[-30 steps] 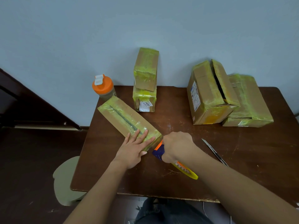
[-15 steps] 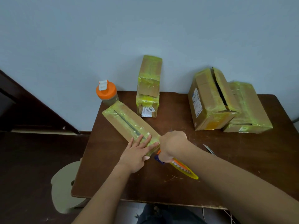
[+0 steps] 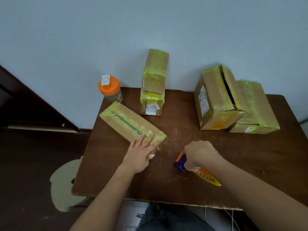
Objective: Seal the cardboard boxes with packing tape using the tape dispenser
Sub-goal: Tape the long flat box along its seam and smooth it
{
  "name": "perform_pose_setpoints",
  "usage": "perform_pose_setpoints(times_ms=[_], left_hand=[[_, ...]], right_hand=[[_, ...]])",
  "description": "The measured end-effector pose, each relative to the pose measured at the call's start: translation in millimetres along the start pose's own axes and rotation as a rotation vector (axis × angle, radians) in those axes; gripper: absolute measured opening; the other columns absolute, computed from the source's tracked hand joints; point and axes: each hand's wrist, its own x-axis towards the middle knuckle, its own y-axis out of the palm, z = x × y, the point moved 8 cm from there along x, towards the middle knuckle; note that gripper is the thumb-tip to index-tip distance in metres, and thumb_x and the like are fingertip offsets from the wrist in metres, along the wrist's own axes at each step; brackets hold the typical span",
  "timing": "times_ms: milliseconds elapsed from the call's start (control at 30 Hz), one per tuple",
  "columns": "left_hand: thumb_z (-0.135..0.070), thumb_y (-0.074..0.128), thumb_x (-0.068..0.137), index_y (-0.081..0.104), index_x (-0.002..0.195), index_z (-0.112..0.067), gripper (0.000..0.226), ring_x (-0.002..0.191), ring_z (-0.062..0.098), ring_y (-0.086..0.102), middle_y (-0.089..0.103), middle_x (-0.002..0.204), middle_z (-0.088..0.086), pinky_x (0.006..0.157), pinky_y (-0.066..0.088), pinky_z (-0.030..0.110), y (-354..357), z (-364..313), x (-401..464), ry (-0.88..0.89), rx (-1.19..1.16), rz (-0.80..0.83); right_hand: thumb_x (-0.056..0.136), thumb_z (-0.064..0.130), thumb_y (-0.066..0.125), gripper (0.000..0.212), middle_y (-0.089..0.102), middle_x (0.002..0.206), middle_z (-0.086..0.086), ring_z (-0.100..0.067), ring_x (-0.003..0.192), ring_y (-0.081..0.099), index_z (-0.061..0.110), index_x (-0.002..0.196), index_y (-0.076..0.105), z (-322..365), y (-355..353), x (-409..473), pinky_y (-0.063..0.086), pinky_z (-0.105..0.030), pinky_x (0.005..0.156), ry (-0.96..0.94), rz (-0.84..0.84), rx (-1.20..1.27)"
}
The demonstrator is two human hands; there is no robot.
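Observation:
A long flat cardboard box [image 3: 128, 124] lies diagonally at the table's left, its top seam and ends covered in yellowish tape. My left hand [image 3: 141, 152] presses flat on the box's near end, fingers straight. My right hand [image 3: 198, 155] grips the tape dispenser [image 3: 180, 162], which is blue and orange with a yellow blade guard, a short way to the right of the box and apart from it. A taped box [image 3: 154, 84] stands upright at the back. At the right, a big box [image 3: 216, 99] with an open slit leans on a taped flat box [image 3: 256, 107].
An orange-lidded bottle [image 3: 110, 90] stands at the table's back left corner. A metal blade [image 3: 217, 151] peeks out behind my right wrist. The brown table [image 3: 183, 134] meets a pale wall at the back. A beige stool [image 3: 65, 182] sits below the left edge.
My right hand has pulled the dispenser away from the box's near end, toward the right and nearer to me. My left hand stays pressed on the box.

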Motion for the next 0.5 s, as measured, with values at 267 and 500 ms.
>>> perform_pose_setpoints(times_ms=[267,500], left_hand=[[-0.06,0.039,0.094,0.004,0.149,-0.05,0.066,0.144,0.022,0.011,0.004,0.161,-0.011,0.115,0.017,0.045,0,-24,-9,-0.109,0.018,-0.061],[-0.075,0.034,0.083,0.008,0.151,-0.043,0.08,0.138,0.022,0.019,0.012,0.157,-0.003,0.112,0.024,0.041,6,-43,-11,-0.102,0.058,-0.104]], right_hand=[[0.085,0.033,0.06,0.064,0.052,0.126,-0.007,-0.028,0.106,0.058,0.034,0.143,0.034,-30,56,-2,0.044,-0.033,0.069,0.019,0.019,0.068],[0.073,0.068,0.07,0.115,0.01,0.158,-0.014,-0.04,0.142,0.02,0.044,0.152,-0.01,-40,72,-9,0.039,-0.05,0.102,0.043,0.0,0.117]])
